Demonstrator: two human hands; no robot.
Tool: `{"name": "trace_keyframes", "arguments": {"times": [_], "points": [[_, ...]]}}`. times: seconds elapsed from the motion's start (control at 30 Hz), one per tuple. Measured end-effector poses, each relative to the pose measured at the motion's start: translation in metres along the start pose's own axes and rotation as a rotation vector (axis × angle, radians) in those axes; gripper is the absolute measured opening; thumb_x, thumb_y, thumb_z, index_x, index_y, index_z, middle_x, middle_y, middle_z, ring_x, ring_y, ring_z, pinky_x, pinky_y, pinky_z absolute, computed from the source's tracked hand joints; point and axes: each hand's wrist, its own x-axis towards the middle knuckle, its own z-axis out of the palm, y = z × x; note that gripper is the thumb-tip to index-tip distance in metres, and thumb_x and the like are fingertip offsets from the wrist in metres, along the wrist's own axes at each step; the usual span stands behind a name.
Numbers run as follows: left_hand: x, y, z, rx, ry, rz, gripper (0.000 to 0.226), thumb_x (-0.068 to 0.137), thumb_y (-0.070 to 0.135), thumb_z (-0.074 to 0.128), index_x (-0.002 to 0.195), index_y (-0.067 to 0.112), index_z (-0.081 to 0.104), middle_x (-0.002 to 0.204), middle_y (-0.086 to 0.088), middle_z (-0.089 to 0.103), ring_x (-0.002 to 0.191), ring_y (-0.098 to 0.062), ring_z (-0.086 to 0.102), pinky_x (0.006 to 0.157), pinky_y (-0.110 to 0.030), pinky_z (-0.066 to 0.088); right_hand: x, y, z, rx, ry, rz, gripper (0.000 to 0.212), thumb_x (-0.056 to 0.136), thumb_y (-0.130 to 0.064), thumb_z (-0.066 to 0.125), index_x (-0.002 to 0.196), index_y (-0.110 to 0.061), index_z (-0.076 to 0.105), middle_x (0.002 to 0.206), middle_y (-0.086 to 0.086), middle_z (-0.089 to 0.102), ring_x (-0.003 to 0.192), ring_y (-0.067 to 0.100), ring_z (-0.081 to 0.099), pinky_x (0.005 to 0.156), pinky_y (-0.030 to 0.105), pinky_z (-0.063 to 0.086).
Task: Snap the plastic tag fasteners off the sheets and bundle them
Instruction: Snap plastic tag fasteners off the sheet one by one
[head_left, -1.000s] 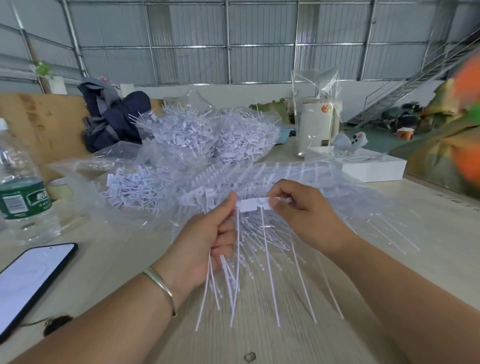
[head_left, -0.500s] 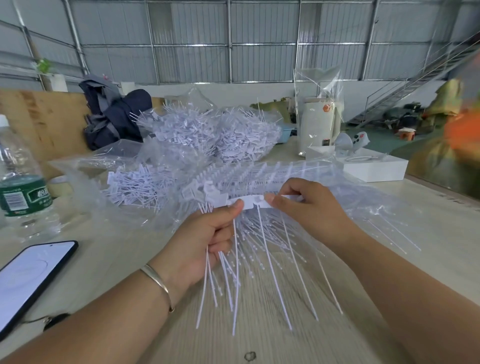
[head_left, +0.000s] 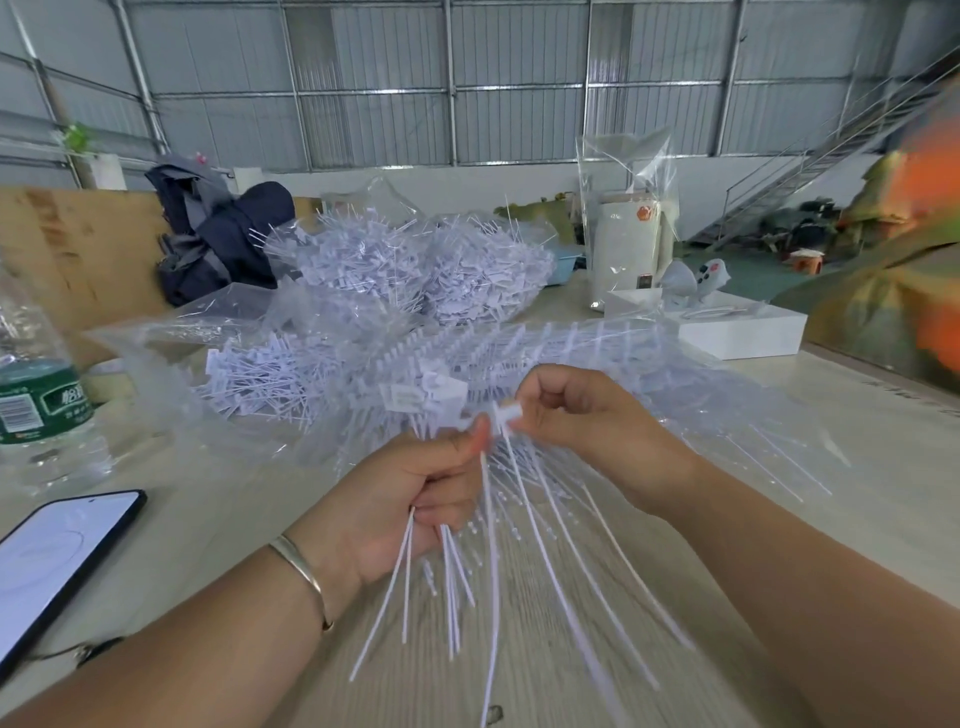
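My left hand grips a bundle of white tag fasteners; their thin tails hang below my fist and their flat heads stick up above it. My right hand pinches the head end of a short sheet strip of fasteners right beside my left thumb, with several long tails fanning down toward me. More fastener sheets lie in clear plastic on the table behind my hands.
Piles of loose fasteners in clear bags fill the table's middle, with another pile at the left. A water bottle and a phone lie at the left. A white box and a bagged white cylinder stand at the right.
The strip between my hands has become shorter, and my two hands have come closer together. My right hand moved left toward my left thumb.
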Motion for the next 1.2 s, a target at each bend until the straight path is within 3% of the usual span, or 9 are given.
{"name": "trace_keyframes", "arguments": {"times": [0.17, 0.3, 0.43, 0.6, 0.7, 0.8, 0.87, 1.1, 1.2], "points": [[-0.002, 0.003, 0.005, 0.045, -0.089, -0.009, 0.033, 0.051, 0.037, 0.095, 0.060, 0.020, 0.068, 0.054, 0.009, 0.024, 0.034, 0.001, 0.025, 0.034, -0.013, 0.017, -0.001, -0.004, 0.006, 0.018, 0.026, -0.032, 0.047, 0.077, -0.033, 0.062, 0.087, 0.013, 0.057, 0.073, 0.027, 0.043, 0.067, 0.023, 0.031, 0.063, 0.031, 0.025], [0.002, 0.007, 0.004, -0.131, -0.046, -0.001, 0.035, 0.059, 0.028, 0.091, 0.070, 0.010, 0.064, 0.060, 0.004, 0.039, 0.032, -0.002, 0.028, 0.029, -0.014, 0.022, 0.000, -0.003, 0.003, 0.012, 0.140, -0.030, 0.044, 0.073, -0.037, 0.066, 0.076, 0.005, 0.055, 0.064, 0.010, 0.034, 0.054, 0.009, 0.030, 0.054, 0.018, 0.027], [0.005, 0.010, 0.000, -0.133, 0.068, -0.007, 0.027, 0.079, 0.033, 0.062, 0.066, 0.012, 0.052, 0.058, 0.000, 0.049, 0.029, -0.004, 0.030, 0.026, -0.012, 0.019, 0.002, -0.002, -0.002, 0.019, 0.211, -0.036, 0.051, 0.071, -0.041, 0.069, 0.078, 0.008, 0.053, 0.059, -0.003, 0.035, 0.053, 0.006, 0.031, 0.053, 0.014, 0.029], [0.008, 0.009, -0.002, -0.105, 0.160, 0.008, 0.031, 0.080, 0.038, 0.060, 0.062, 0.017, 0.044, 0.048, 0.005, 0.031, 0.027, -0.003, 0.026, 0.027, -0.014, 0.017, 0.003, 0.001, -0.007, 0.001, 0.191, -0.004, 0.008, 0.083, -0.005, 0.066, 0.079, -0.004, 0.059, 0.058, -0.008, 0.043, 0.051, 0.002, 0.039, 0.052, 0.009, 0.032], [0.006, 0.007, 0.000, -0.006, 0.186, 0.076, 0.029, 0.068, 0.030, 0.074, 0.056, 0.020, 0.049, 0.053, 0.006, 0.025, 0.032, -0.002, 0.024, 0.029, -0.015, 0.019, 0.004, 0.004, -0.007, -0.062, 0.197, 0.025, 0.010, 0.083, 0.006, 0.057, 0.082, -0.003, 0.062, 0.057, -0.008, 0.045, 0.056, 0.006, 0.041, 0.056, 0.014, 0.034], [0.006, 0.007, 0.000, 0.021, 0.217, 0.132, 0.024, 0.062, 0.013, 0.075, 0.048, 0.019, 0.056, 0.049, 0.008, 0.026, 0.032, -0.001, 0.024, 0.031, -0.014, 0.017, 0.005, 0.005, -0.007, -0.103, 0.252, 0.042, 0.013, 0.080, 0.006, 0.056, 0.078, -0.004, 0.064, 0.054, -0.009, 0.050, 0.056, 0.006, 0.044, 0.057, 0.016, 0.035], [0.007, 0.008, -0.002, -0.032, 0.244, 0.123, 0.024, 0.059, 0.011, 0.075, 0.055, 0.017, 0.052, 0.050, 0.007, 0.028, 0.032, -0.002, 0.024, 0.030, -0.014, 0.018, 0.005, 0.006, -0.007, -0.119, 0.279, 0.032, 0.014, 0.079, 0.005, 0.058, 0.074, -0.006, 0.064, 0.055, -0.009, 0.050, 0.057, 0.007, 0.044, 0.058, 0.018, 0.035], [0.009, 0.003, -0.004, 0.076, 0.329, 0.047, 0.034, 0.081, 0.049, 0.063, 0.075, 0.017, 0.054, 0.058, 0.002, 0.042, 0.035, -0.005, 0.027, 0.032, -0.015, 0.028, 0.006, 0.009, -0.007, -0.188, 0.290, -0.006, 0.017, 0.079, 0.005, 0.061, 0.073, -0.010, 0.065, 0.057, -0.012, 0.047, 0.053, 0.000, 0.041, 0.053, 0.010, 0.033], [0.007, 0.003, -0.003, 0.137, 0.274, 0.064, 0.041, 0.071, 0.054, 0.069, 0.077, 0.019, 0.049, 0.058, 0.003, 0.037, 0.036, -0.006, 0.025, 0.033, -0.016, 0.027, 0.005, 0.011, -0.007, -0.273, 0.272, -0.023, 0.015, 0.080, 0.004, 0.062, 0.080, -0.011, 0.066, 0.069, 0.006, 0.052, 0.061, 0.004, 0.045, 0.056, 0.011, 0.036]]}}
